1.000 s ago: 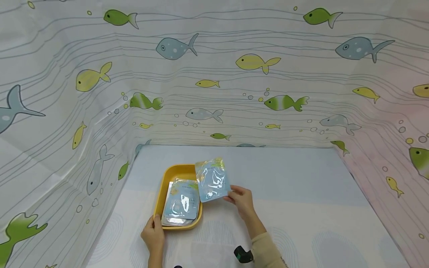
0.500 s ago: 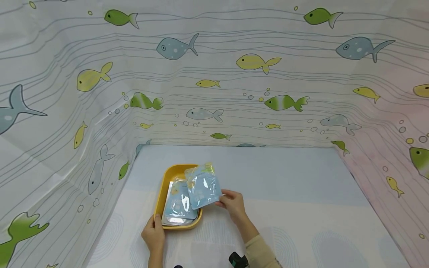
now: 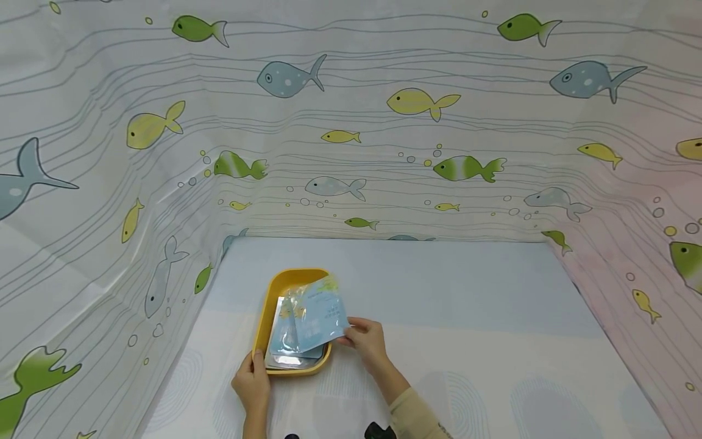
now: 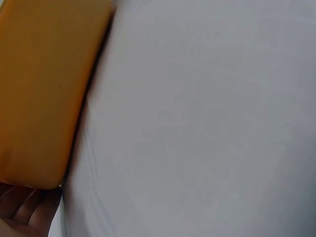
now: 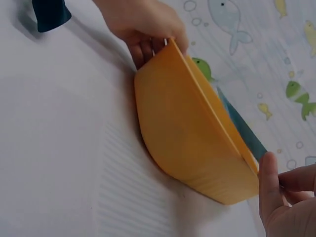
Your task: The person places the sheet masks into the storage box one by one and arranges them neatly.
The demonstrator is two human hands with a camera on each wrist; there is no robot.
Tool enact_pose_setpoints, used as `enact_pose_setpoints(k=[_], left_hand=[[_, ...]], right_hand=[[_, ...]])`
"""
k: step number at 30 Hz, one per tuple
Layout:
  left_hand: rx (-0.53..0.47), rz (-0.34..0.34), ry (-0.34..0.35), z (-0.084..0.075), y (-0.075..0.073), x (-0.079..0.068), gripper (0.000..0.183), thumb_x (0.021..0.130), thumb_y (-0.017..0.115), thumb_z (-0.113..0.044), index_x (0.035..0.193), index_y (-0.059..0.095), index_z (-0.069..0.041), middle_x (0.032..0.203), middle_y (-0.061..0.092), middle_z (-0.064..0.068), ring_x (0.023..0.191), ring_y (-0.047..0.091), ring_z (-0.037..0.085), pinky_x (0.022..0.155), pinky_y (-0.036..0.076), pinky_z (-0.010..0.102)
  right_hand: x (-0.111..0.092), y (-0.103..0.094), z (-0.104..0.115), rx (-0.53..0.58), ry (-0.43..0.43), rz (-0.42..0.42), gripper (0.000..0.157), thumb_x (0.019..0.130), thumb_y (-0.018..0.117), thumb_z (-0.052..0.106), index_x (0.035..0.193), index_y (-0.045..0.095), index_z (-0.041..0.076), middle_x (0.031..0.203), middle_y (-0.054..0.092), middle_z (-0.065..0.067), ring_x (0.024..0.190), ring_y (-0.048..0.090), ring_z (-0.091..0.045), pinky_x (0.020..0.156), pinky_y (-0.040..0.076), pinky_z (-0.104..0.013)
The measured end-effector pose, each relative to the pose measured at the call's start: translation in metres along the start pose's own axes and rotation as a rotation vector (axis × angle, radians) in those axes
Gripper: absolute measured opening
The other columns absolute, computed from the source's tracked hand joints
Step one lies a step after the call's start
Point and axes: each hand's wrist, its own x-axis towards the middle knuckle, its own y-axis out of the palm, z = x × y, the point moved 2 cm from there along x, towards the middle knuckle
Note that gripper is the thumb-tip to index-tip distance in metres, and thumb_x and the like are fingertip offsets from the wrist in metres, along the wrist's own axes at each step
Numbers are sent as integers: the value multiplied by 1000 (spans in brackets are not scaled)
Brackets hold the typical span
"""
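A yellow tray point(image 3: 285, 282) stands at the left of the table, with several flat light-blue packets point(image 3: 282, 342) stacked inside. My left hand point(image 3: 252, 379) grips its near left corner, thumb at the rim; in the left wrist view fingers point(image 4: 30, 210) lie against the tray's end wall point(image 4: 44, 94). Between thumb and fingers, my right hand point(image 3: 366, 344) pinches the lower right corner of another blue packet point(image 3: 323, 317), which lies tilted over the stack and the right rim. From the right wrist view, this packet point(image 5: 245, 129) shows as a thin dark edge above the tray point(image 5: 182, 123).
The pale patterned table point(image 3: 466, 292) stretches to the right of the tray. Fish-printed sheeting point(image 3: 373, 158) encloses the back and both sides. A black object point(image 3: 379, 430) is at the bottom edge by the right sleeve point(image 3: 417, 414).
My right hand has moved left and toward me, carrying the packet from the tray's right side to over the stack. The left hand and tray have stayed in place.
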Motion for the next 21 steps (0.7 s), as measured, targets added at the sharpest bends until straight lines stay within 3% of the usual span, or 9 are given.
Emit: enact_pose_setpoints(k=[7,14,21], left_hand=[[1,6,-8,2,1,0,22,90,53,-7,87,69,8,79,69,21,64,54,10,56,35,10],[2,5,-14,1,0,0,22,90,53,-7,88,69,9,81,69,22,67,58,21,58,35,10],[7,15,-24,0,0,0,23,91,52,-8,88,68,9,81,68,22,65,54,12,57,35,11]], right_hand=[[-3,8,-8,1,18,13,36,82,56,-10,116,51,-21,83,66,-20,63,67,-16,66,54,-27],[-5,13,-9,0,5,-11,33,82,57,-11,113,54,-21,86,67,-23,63,67,-16,66,54,-29],[-4,20,-16,2,16,-10,31,80,60,-12,109,56,-22,83,66,-22,63,66,-16,65,54,-29]])
